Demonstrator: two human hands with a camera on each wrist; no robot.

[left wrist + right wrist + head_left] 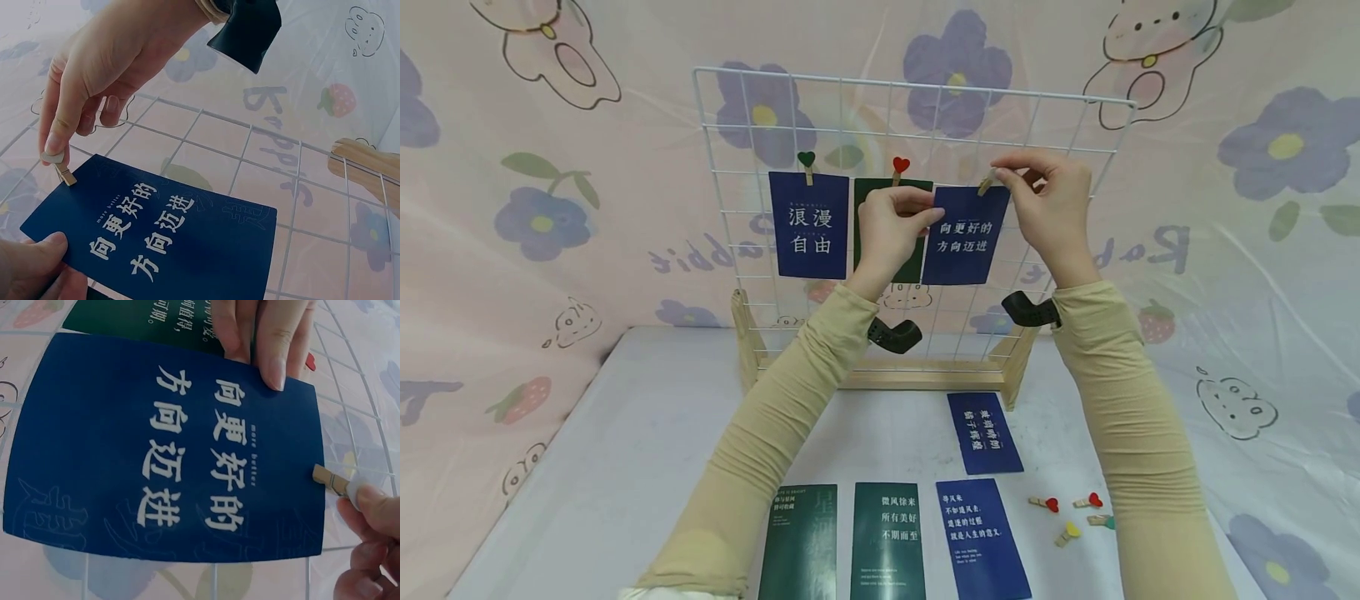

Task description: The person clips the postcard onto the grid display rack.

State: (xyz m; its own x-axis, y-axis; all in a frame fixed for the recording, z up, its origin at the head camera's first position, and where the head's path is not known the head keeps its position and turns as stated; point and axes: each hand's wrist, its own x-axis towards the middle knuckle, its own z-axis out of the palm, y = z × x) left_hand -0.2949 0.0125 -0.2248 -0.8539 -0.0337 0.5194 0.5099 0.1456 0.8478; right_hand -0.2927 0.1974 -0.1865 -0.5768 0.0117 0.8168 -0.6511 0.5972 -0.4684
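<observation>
My left hand (891, 233) pinches the left edge of a blue card (958, 268) with white lettering, thumb in front. My right hand (1060, 204) pinches a small wooden clothespin (331, 480) by its pale-topped end. The clothespin's tip lies over the card's top edge, as the left wrist view also shows. Behind the card stands a white wire grid (842, 82). To the left, another blue card (811, 262) hangs from a green-heart clothespin (807, 162). Between the two blue cards, a green card (912, 268) hangs from a red-heart clothespin (901, 169), partly hidden by my left hand.
Wooden feet (745, 342) and a wooden bar (917, 379) support the grid on the white table (647, 433). Two green cards (887, 550) and two blue cards (988, 575) lie in front. Several heart-topped clothespins (1066, 534) lie beside my right forearm.
</observation>
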